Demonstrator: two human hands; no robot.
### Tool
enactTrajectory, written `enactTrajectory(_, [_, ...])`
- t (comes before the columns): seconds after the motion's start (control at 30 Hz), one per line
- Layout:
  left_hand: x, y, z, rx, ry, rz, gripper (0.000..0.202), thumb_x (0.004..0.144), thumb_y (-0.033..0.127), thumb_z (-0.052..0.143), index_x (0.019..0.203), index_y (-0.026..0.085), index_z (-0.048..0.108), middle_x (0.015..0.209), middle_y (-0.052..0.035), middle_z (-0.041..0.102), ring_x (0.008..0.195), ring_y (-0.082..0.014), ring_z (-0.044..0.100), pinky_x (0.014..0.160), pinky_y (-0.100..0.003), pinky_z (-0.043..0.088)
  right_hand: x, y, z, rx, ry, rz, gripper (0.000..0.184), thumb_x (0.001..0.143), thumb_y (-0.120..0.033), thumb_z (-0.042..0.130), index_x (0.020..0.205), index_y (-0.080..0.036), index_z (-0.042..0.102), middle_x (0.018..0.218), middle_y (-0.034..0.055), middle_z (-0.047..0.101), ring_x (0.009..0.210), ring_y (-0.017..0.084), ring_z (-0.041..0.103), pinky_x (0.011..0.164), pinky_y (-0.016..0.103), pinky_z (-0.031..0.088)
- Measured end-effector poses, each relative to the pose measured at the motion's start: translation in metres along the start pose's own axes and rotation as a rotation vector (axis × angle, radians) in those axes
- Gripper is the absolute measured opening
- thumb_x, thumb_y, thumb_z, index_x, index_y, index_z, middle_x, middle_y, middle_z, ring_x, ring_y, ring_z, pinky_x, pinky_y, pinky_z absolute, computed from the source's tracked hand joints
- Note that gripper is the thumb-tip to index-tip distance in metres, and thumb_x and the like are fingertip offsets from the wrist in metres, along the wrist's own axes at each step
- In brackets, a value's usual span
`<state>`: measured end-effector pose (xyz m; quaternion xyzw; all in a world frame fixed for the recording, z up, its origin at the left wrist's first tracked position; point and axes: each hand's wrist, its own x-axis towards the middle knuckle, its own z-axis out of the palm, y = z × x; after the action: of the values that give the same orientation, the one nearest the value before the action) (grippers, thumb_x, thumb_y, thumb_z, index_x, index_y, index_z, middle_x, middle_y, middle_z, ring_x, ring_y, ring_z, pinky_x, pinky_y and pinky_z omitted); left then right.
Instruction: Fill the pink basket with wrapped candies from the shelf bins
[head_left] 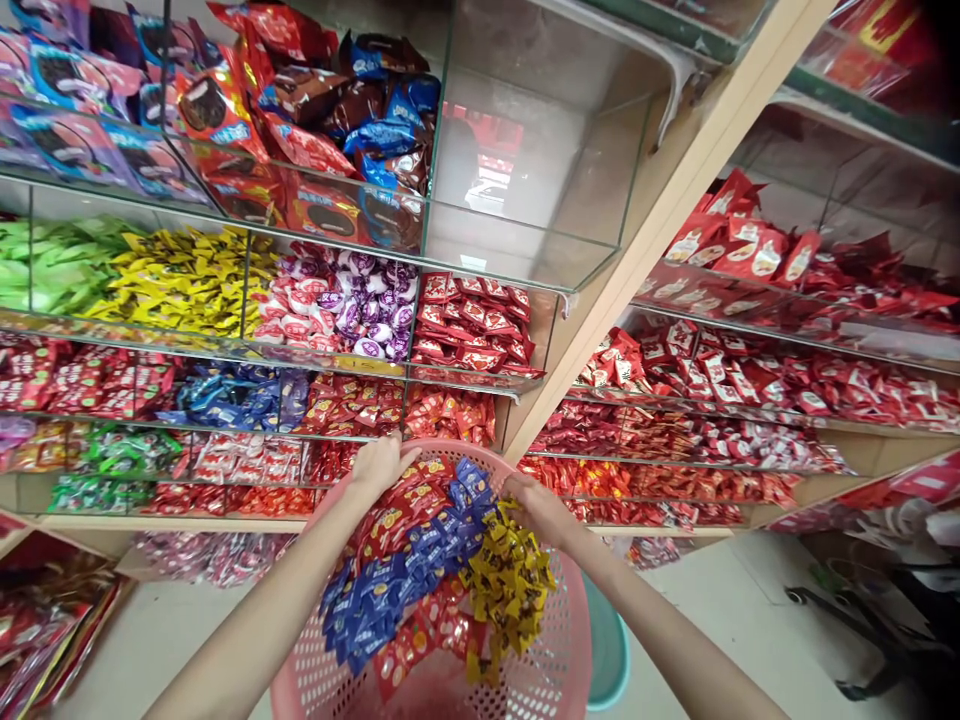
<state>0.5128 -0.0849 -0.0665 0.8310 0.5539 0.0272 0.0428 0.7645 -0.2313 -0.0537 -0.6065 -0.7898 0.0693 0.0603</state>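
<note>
A pink plastic basket (551, 650) sits low in the middle, holding several wrapped candies in blue (397, 590), red (397, 510) and yellow (510, 580). My left hand (379, 465) reaches to the basket's far rim on the left, fingers curled over the edge. At the far rim on the right, my right hand (540, 510) rests among the candies with its fingers closed; whether it holds a candy is hidden.
Glass-fronted shelf bins (480, 265) full of wrapped sweets rise ahead: green, yellow, purple, red, blue. An empty glass bin (540, 150) sits top middle. A wooden upright (645, 230) divides the shelves. A teal bucket (607, 650) stands right of the basket.
</note>
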Motion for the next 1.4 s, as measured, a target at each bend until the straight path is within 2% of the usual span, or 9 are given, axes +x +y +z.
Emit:
enactTrajectory(0.17, [0.001, 0.001, 0.000, 0.014, -0.017, -0.006, 0.063, 0.084, 0.060, 0.024, 0.112, 0.011, 0.051, 0.090, -0.0172, 0.067, 0.088, -0.0306, 0.063, 0.071, -0.036, 0.046, -0.003, -0.023, -0.011, -0.100, 0.019, 0.124, 0.032, 0.079, -0.012, 0.050, 0.110, -0.018, 0.052, 0.112, 0.0101, 0.055, 0.104, 0.020, 0.053, 0.086, 0.032, 0.042])
enactTrajectory(0.23, [0.001, 0.001, -0.001, 0.017, -0.022, -0.007, 0.063, 0.084, 0.060, 0.024, 0.114, 0.011, 0.050, 0.091, -0.0170, 0.066, 0.089, -0.0298, 0.063, 0.072, -0.035, 0.046, -0.011, -0.044, -0.007, -0.094, -0.075, 0.101, 0.026, 0.082, -0.015, 0.048, 0.106, -0.019, 0.055, 0.106, 0.0090, 0.060, 0.098, 0.020, 0.057, 0.082, 0.030, 0.044])
enactTrajectory(0.43, [0.000, 0.001, -0.001, 0.015, 0.008, 0.010, 0.065, 0.085, 0.061, 0.018, 0.109, 0.011, 0.053, 0.090, -0.0171, 0.066, 0.087, -0.0308, 0.063, 0.070, -0.036, 0.046, -0.048, -0.098, 0.046, -0.177, -0.607, -0.118, 0.026, 0.072, -0.036, 0.064, 0.085, -0.013, 0.067, 0.084, 0.0121, 0.069, 0.081, 0.028, 0.065, 0.065, 0.034, 0.051])
enactTrajectory(0.63, [0.000, 0.001, -0.001, 0.007, -0.004, 0.004, 0.066, 0.085, 0.061, 0.018, 0.110, 0.011, 0.053, 0.089, -0.0178, 0.066, 0.088, -0.0309, 0.063, 0.071, -0.037, 0.046, -0.062, -0.111, 0.080, -0.275, -0.634, -0.199, 0.016, 0.074, -0.017, 0.057, 0.084, -0.013, 0.070, 0.081, 0.0125, 0.070, 0.077, 0.026, 0.066, 0.065, 0.036, 0.051])
enactTrajectory(0.8, [0.000, 0.001, 0.000, 0.007, 0.004, 0.005, 0.063, 0.085, 0.060, 0.022, 0.111, 0.011, 0.052, 0.092, -0.0175, 0.066, 0.089, -0.0308, 0.063, 0.072, -0.037, 0.046, -0.048, -0.099, 0.037, -0.193, -0.597, -0.126, 0.021, 0.076, -0.029, 0.056, 0.085, -0.014, 0.069, 0.081, 0.0117, 0.070, 0.077, 0.026, 0.066, 0.059, 0.030, 0.050])
enactTrajectory(0.93, [0.000, 0.001, 0.000, 0.009, -0.018, -0.011, 0.064, 0.084, 0.060, 0.022, 0.113, 0.011, 0.051, 0.093, -0.0183, 0.066, 0.091, -0.0311, 0.062, 0.074, -0.038, 0.046, -0.025, -0.071, -0.013, -0.213, -0.371, 0.132, 0.023, 0.082, -0.028, 0.051, 0.097, -0.016, 0.064, 0.087, 0.0116, 0.069, 0.083, 0.024, 0.066, 0.065, 0.029, 0.048])
enactTrajectory(1.03, [0.000, 0.002, 0.000, 0.010, -0.018, -0.016, 0.063, 0.084, 0.060, 0.022, 0.112, 0.011, 0.051, 0.093, -0.0178, 0.066, 0.091, -0.0311, 0.062, 0.073, -0.037, 0.046, -0.015, -0.065, -0.027, -0.289, -0.205, 0.296, 0.036, 0.085, -0.032, 0.050, 0.115, -0.013, 0.054, 0.094, 0.0152, 0.067, 0.085, 0.025, 0.065, 0.067, 0.031, 0.048])
enactTrajectory(1.27, [-0.001, 0.001, 0.000, 0.002, 0.004, -0.001, 0.066, 0.084, 0.062, 0.019, 0.109, 0.011, 0.053, 0.091, -0.0176, 0.066, 0.088, -0.0311, 0.062, 0.071, -0.038, 0.046, -0.031, -0.112, 0.038, -0.232, -0.440, 0.057, 0.045, 0.072, -0.050, 0.064, 0.094, -0.011, 0.063, 0.082, 0.0123, 0.068, 0.076, 0.026, 0.066, 0.061, 0.032, 0.050])
enactTrajectory(1.4, [0.000, 0.001, 0.000, 0.007, -0.004, 0.002, 0.065, 0.084, 0.062, 0.019, 0.108, 0.011, 0.053, 0.090, -0.0169, 0.066, 0.086, -0.0307, 0.063, 0.070, -0.037, 0.046, -0.036, -0.119, 0.069, -0.275, -0.527, 0.020, 0.044, 0.068, -0.051, 0.067, 0.089, -0.012, 0.065, 0.085, 0.0116, 0.067, 0.078, 0.026, 0.065, 0.061, 0.033, 0.051])
